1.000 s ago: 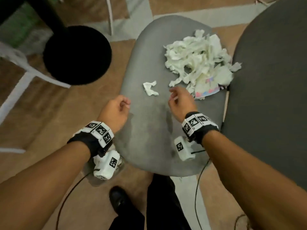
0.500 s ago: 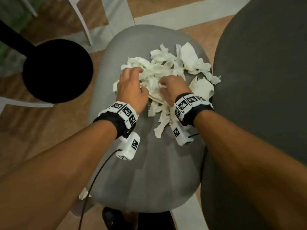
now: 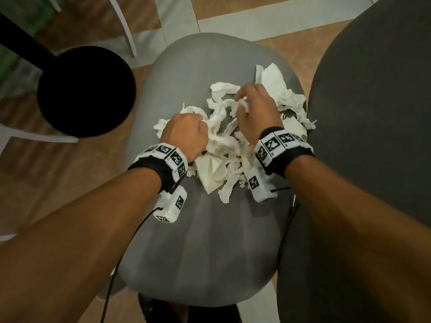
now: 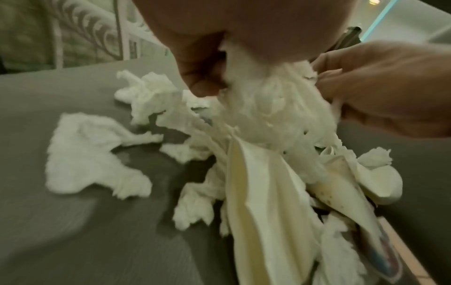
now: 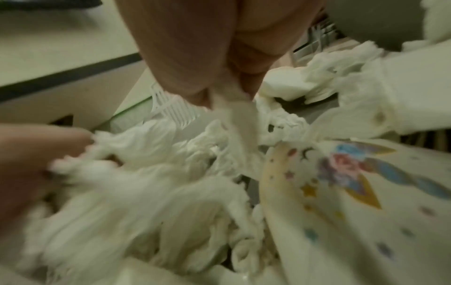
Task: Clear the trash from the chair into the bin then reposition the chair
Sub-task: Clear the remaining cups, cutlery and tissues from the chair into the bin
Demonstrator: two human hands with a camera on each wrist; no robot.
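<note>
Head view: tissue scraps (image 3: 224,145) are bunched on chair seat (image 3: 198,241).
Left hand (image 3: 186,134): fingers curled around tissue.
Right hand (image 3: 254,113): strips pinched.
Risk: loose pieces at 1 o'clock could be dropped.

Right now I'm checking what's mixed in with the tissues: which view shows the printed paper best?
The right wrist view: the printed paper fills its right side, coloured pattern visible. The left wrist view catches only a coloured corner at the bottom. In the head view I can't pick it out among the tissues.
</note>
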